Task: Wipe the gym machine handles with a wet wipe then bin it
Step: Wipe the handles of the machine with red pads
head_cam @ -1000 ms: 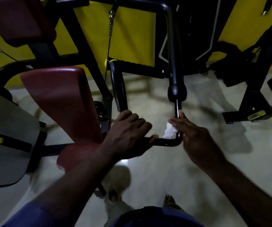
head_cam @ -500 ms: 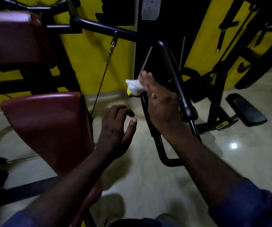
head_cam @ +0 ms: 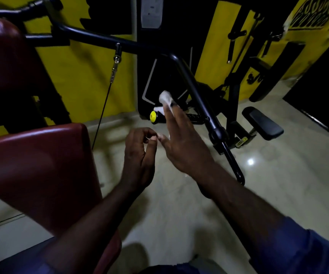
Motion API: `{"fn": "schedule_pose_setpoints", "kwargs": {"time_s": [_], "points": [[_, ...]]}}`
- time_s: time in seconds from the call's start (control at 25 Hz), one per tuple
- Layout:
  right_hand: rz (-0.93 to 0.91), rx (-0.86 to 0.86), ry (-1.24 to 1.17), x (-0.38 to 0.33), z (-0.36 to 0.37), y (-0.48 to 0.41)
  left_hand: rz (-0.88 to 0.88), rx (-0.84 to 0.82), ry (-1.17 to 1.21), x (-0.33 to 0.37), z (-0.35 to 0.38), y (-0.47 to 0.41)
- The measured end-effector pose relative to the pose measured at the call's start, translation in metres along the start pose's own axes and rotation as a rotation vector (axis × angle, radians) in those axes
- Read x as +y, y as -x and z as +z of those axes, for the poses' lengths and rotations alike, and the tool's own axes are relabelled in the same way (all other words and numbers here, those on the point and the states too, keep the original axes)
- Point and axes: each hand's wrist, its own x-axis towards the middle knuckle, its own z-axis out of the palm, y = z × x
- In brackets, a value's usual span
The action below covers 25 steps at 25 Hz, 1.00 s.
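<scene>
Head view: right hand (head_cam: 183, 143) pinches the wet wipe (head_cam: 164, 97) just above the yellow-capped handle (head_cam: 153, 116); left hand (head_cam: 138, 155), loosely curled, holds nothing. Wiping seems unfinished; binning not yet done.

Dim and underexposed throughout: the black machine frame (head_cam: 189, 82) sinks into the dark recesses behind it, detail lost. Light falls from above, leaving a small hard glint (head_cam: 250, 162) on the glossy floor (head_cam: 278, 184) and a pale sheen along the top edge of the red pad (head_cam: 41, 135). A soft shadow (head_cam: 134, 252) pools on the floor near the bottom edge. The wet wipe (head_cam: 164, 96) is the brightest patch, smeared by motion blur, as are the right hand's (head_cam: 185, 147) fingers (head_cam: 174, 115). Bars bow towards the frame edges from wide-angle distortion.
</scene>
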Motion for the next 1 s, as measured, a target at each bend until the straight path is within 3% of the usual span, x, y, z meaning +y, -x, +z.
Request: {"fn": "schedule_pose_setpoints", "kwargs": {"time_s": [0.12, 0.28, 0.36, 0.44, 0.56, 0.76, 1.0], "points": [[-0.002, -0.006, -0.051, 0.004, -0.007, 0.013, -0.058, 0.017, 0.075, -0.003, -0.001, -0.003], [0.039, -0.183, -0.228, 0.011, -0.023, 0.102, -0.069, 0.085, 0.04, -0.005, -0.002, -0.001], [0.04, -0.177, -0.305, 0.029, -0.028, 0.108, -0.072, 0.12, 0.014, 0.0, 0.001, -0.004], [0.041, -0.016, -0.311, 0.051, -0.032, 0.083, -0.063, 0.125, -0.029, 0.008, 0.006, -0.007], [-0.163, 0.091, -0.25, 0.078, -0.033, 0.05, -0.051, 0.136, -0.145, 0.02, 0.015, -0.013], [-0.038, -0.149, -0.593, 0.074, -0.012, 0.029, -0.048, 0.226, -0.265, 0.036, 0.033, -0.01], [0.027, -0.114, -0.653, 0.033, 0.009, -0.043, -0.126, 0.327, -0.35, 0.052, 0.037, 0.015]]}}
